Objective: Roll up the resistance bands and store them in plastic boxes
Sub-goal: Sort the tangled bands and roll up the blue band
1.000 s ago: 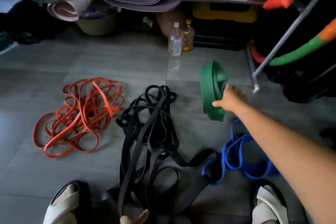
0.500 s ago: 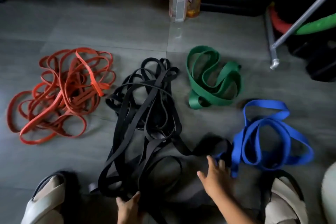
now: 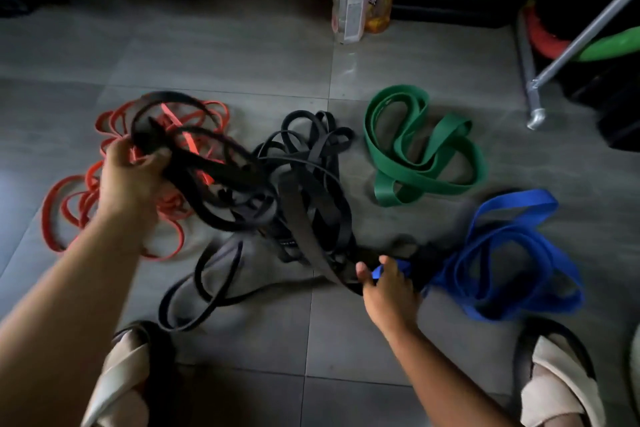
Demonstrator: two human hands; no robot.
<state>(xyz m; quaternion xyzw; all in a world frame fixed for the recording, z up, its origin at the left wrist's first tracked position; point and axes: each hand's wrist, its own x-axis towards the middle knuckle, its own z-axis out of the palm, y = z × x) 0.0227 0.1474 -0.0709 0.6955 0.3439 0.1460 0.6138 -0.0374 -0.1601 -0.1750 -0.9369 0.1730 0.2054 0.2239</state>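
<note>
Gripping a bunch of black bands point(image 3: 301, 218): left hand point(image 3: 133, 177) has its fingers curled round several loops, raised off the floor point(image 3: 225, 55) above the orange bands point(image 3: 171, 208). The right hand point(image 3: 388, 291) is low, thumb and fingers curled round one black strand, right where it meets the near end of the blue bands point(image 3: 519, 199); blue shows between the fingers. The rest of the black tangle lies on the floor between both hands, its strands blurred. The orange pile lies left of it, partly under the lifted loops. The green bands point(image 3: 426, 180) lie loosely folded to the right of the black ones, apart from them, with the blue ones nearer the person. Sandalled feet at the near edge: left sandal point(image 3: 121, 381), right sandal point(image 3: 557, 388). At the far edge of the floor a clear bottle point(image 3: 349, 7) and a yellow bottle point(image 3: 381, 0) stand upright, touching. A metal pole point(image 3: 581, 38) slants down at far right.
</note>
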